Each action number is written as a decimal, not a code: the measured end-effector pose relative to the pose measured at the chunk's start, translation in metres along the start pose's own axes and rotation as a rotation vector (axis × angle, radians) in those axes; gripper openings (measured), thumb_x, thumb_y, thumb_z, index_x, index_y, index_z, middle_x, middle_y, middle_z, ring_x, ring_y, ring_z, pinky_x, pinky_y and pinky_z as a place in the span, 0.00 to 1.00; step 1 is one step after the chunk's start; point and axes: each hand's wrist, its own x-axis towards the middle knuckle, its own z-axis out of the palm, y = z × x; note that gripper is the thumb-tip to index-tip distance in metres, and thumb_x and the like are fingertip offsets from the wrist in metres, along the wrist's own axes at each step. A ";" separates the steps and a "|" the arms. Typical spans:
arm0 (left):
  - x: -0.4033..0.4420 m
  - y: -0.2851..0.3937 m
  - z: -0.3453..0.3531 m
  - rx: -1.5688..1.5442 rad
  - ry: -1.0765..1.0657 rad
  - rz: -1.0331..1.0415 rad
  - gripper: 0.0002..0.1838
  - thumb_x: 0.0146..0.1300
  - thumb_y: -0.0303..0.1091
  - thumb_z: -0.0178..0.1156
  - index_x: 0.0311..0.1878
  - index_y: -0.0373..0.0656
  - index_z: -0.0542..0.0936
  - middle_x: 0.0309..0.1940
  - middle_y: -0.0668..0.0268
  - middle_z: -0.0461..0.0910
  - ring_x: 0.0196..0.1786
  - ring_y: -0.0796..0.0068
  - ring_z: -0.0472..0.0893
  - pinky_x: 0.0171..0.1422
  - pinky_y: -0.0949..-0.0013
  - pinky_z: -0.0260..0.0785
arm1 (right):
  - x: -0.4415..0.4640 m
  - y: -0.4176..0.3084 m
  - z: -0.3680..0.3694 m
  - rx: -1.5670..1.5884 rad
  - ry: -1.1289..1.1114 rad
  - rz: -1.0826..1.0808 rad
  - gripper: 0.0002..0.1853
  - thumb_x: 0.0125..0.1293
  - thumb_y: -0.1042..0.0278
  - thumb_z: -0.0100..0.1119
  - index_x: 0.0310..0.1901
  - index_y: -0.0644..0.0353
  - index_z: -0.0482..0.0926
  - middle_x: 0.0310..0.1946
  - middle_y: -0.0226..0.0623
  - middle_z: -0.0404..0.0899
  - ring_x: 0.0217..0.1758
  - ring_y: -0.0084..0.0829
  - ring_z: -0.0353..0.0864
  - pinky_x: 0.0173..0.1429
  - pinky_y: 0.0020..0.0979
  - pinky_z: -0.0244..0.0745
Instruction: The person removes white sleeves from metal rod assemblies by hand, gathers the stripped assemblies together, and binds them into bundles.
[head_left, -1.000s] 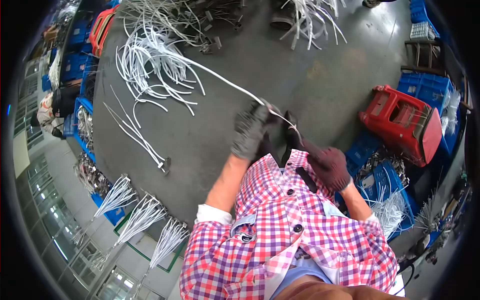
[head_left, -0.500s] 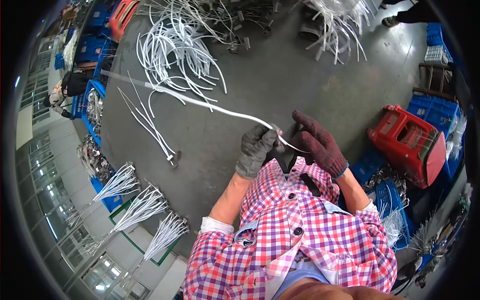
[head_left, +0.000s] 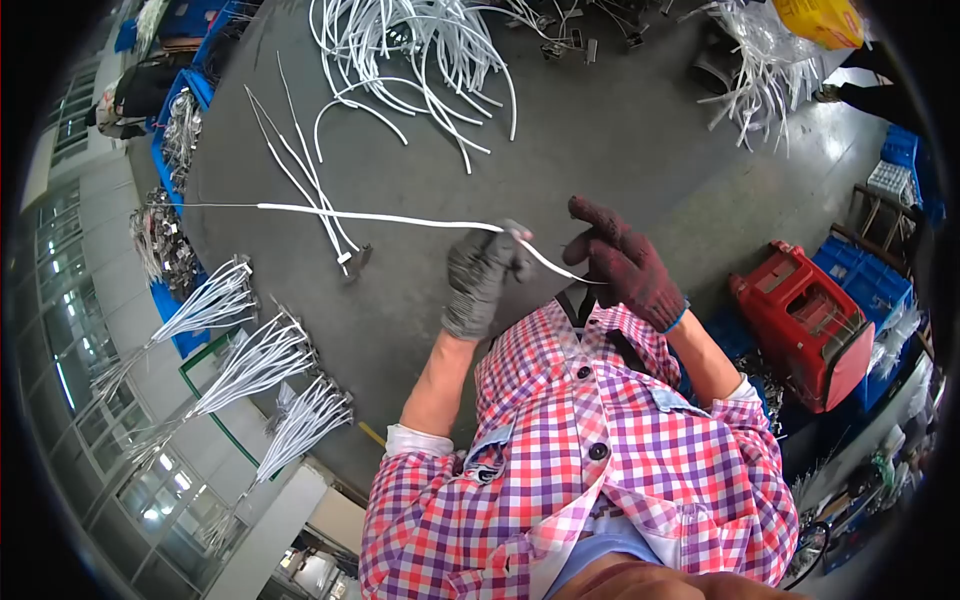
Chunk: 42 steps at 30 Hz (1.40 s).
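My left hand (head_left: 483, 275), in a grey glove, is closed around a long white sleeve (head_left: 400, 220) near its right end. Out of the sleeve's left end runs a thin wire (head_left: 220, 206), and a short length of wire also shows at the right end. There my right hand (head_left: 635, 265), in a dark red glove, has its thumb side on the wire's tip, with its index finger stretched out. The exact pinch is partly hidden. Beneath the sleeve, several white-sleeved wires (head_left: 312, 190) lie on the grey table (head_left: 400, 300), joined at a small dark end piece (head_left: 357, 260).
A heap of loose white sleeves (head_left: 420, 60) lies at the table's far side. Clear strips (head_left: 765, 75) and a yellow bag (head_left: 820, 22) are at far right. Bundled white cables (head_left: 255, 365) hang at left. A red stool (head_left: 805, 325) stands near blue crates (head_left: 865, 275) on the right.
The view has shifted, so the heap sits higher and further right. The sleeve now lies more level, and bare wire shows beyond its left end. Both hands remain near its right end.
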 end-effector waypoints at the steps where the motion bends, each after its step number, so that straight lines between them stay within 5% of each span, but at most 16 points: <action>1: -0.002 -0.003 0.000 0.093 0.010 -0.008 0.13 0.67 0.39 0.56 0.38 0.38 0.78 0.19 0.71 0.73 0.23 0.83 0.73 0.31 0.76 0.64 | 0.005 -0.002 0.006 -0.031 0.034 -0.030 0.27 0.68 0.68 0.44 0.68 0.57 0.58 0.40 0.33 0.77 0.27 0.16 0.70 0.29 0.18 0.67; 5: -0.006 -0.021 -0.013 0.071 0.010 0.007 0.13 0.68 0.39 0.55 0.37 0.37 0.78 0.19 0.71 0.73 0.24 0.82 0.73 0.32 0.76 0.65 | 0.024 -0.009 0.034 -0.165 0.056 -0.106 0.26 0.67 0.73 0.41 0.68 0.57 0.60 0.43 0.32 0.77 0.29 0.18 0.72 0.32 0.20 0.70; 11: 0.015 -0.017 -0.055 0.156 0.058 0.026 0.14 0.69 0.39 0.52 0.39 0.37 0.78 0.19 0.71 0.73 0.24 0.82 0.73 0.32 0.75 0.66 | 0.085 -0.010 0.029 -0.682 0.183 -0.475 0.28 0.64 0.64 0.56 0.66 0.53 0.62 0.48 0.48 0.76 0.36 0.39 0.77 0.41 0.36 0.74; 13: 0.027 -0.018 -0.096 0.614 0.144 0.303 0.14 0.68 0.41 0.53 0.42 0.38 0.78 0.20 0.72 0.71 0.23 0.84 0.72 0.32 0.75 0.66 | 0.116 -0.041 -0.008 -1.014 0.633 -0.501 0.32 0.60 0.61 0.61 0.66 0.52 0.62 0.48 0.49 0.75 0.37 0.46 0.76 0.40 0.40 0.74; 15: 0.032 -0.019 -0.141 0.407 0.415 -0.106 0.16 0.66 0.42 0.55 0.49 0.40 0.76 0.21 0.74 0.69 0.22 0.85 0.69 0.30 0.76 0.65 | 0.168 -0.044 -0.054 -1.147 0.723 -0.606 0.34 0.59 0.60 0.61 0.66 0.53 0.61 0.47 0.49 0.75 0.37 0.46 0.77 0.40 0.41 0.74; 17: 0.041 -0.037 -0.185 0.495 0.620 0.118 0.20 0.64 0.42 0.58 0.56 0.44 0.73 0.23 0.74 0.68 0.22 0.85 0.67 0.29 0.77 0.64 | 0.187 -0.042 -0.076 -1.270 0.814 -0.689 0.35 0.58 0.60 0.62 0.67 0.53 0.61 0.46 0.48 0.75 0.37 0.47 0.77 0.39 0.42 0.73; 20: 0.051 -0.030 -0.207 0.474 0.658 0.358 0.23 0.65 0.38 0.57 0.62 0.46 0.68 0.24 0.74 0.67 0.23 0.85 0.67 0.28 0.78 0.65 | 0.177 -0.027 -0.079 -1.477 0.698 -0.615 0.39 0.55 0.60 0.63 0.68 0.55 0.58 0.40 0.46 0.75 0.37 0.47 0.77 0.38 0.44 0.73; 21: 0.050 -0.017 -0.186 0.470 0.659 0.354 0.23 0.65 0.38 0.57 0.62 0.46 0.68 0.24 0.74 0.67 0.23 0.85 0.67 0.28 0.78 0.65 | 0.157 -0.015 -0.079 -1.446 0.686 -0.427 0.40 0.54 0.62 0.63 0.68 0.56 0.57 0.38 0.45 0.75 0.36 0.46 0.76 0.38 0.44 0.72; 23: 0.054 0.020 -0.106 0.222 0.509 0.148 0.22 0.66 0.35 0.55 0.63 0.42 0.68 0.29 0.72 0.72 0.27 0.85 0.70 0.30 0.78 0.66 | 0.128 -0.004 -0.072 -1.414 0.666 -0.228 0.41 0.53 0.64 0.62 0.69 0.57 0.55 0.36 0.43 0.76 0.35 0.45 0.76 0.38 0.44 0.72; 26: 0.104 0.018 -0.048 0.217 0.150 0.182 0.19 0.69 0.41 0.51 0.56 0.37 0.73 0.37 0.67 0.78 0.30 0.84 0.72 0.34 0.78 0.68 | 0.108 -0.038 -0.054 -1.497 0.720 -0.683 0.39 0.50 0.73 0.57 0.67 0.63 0.57 0.30 0.42 0.76 0.34 0.41 0.75 0.39 0.42 0.70; 31: 0.189 0.054 0.036 0.024 -0.300 -0.035 0.27 0.70 0.53 0.46 0.60 0.40 0.70 0.41 0.67 0.80 0.24 0.85 0.68 0.28 0.80 0.62 | 0.103 -0.040 -0.037 -1.534 0.672 -0.581 0.39 0.51 0.72 0.57 0.67 0.63 0.57 0.30 0.43 0.76 0.34 0.43 0.75 0.37 0.43 0.70; 35: 0.220 0.055 0.055 -0.168 -0.386 -0.199 0.25 0.65 0.58 0.51 0.54 0.50 0.77 0.22 0.79 0.69 0.16 0.84 0.62 0.19 0.77 0.53 | 0.091 -0.042 -0.023 -1.289 0.678 -0.512 0.39 0.53 0.69 0.57 0.67 0.64 0.56 0.28 0.44 0.76 0.33 0.44 0.76 0.36 0.44 0.71; 37: 0.227 0.052 0.052 -0.163 -0.333 -0.229 0.24 0.65 0.57 0.53 0.55 0.51 0.77 0.24 0.78 0.72 0.18 0.84 0.66 0.22 0.78 0.59 | 0.085 -0.037 -0.023 -1.140 0.650 -0.387 0.38 0.54 0.68 0.57 0.68 0.61 0.55 0.30 0.44 0.77 0.35 0.45 0.77 0.39 0.44 0.72; 38: 0.227 0.047 0.048 0.031 -0.299 -0.035 0.24 0.64 0.55 0.55 0.55 0.50 0.77 0.25 0.77 0.73 0.20 0.84 0.68 0.24 0.78 0.63 | 0.082 -0.033 -0.022 -0.994 0.611 -0.256 0.38 0.56 0.68 0.57 0.69 0.59 0.54 0.32 0.44 0.78 0.36 0.47 0.77 0.41 0.45 0.73; 39: 0.209 0.055 0.054 0.222 -0.264 0.149 0.23 0.64 0.53 0.57 0.56 0.49 0.76 0.27 0.75 0.74 0.22 0.84 0.71 0.27 0.77 0.67 | 0.080 -0.028 -0.023 -0.978 0.614 -0.238 0.38 0.56 0.68 0.57 0.69 0.59 0.54 0.32 0.44 0.78 0.36 0.47 0.77 0.41 0.45 0.73; 42: 0.193 0.051 0.050 0.331 -0.161 0.233 0.23 0.63 0.44 0.61 0.59 0.45 0.73 0.36 0.73 0.78 0.26 0.85 0.74 0.34 0.74 0.75 | 0.072 -0.012 -0.031 -1.064 0.721 -0.321 0.39 0.56 0.67 0.57 0.70 0.58 0.53 0.31 0.43 0.78 0.36 0.46 0.78 0.42 0.44 0.73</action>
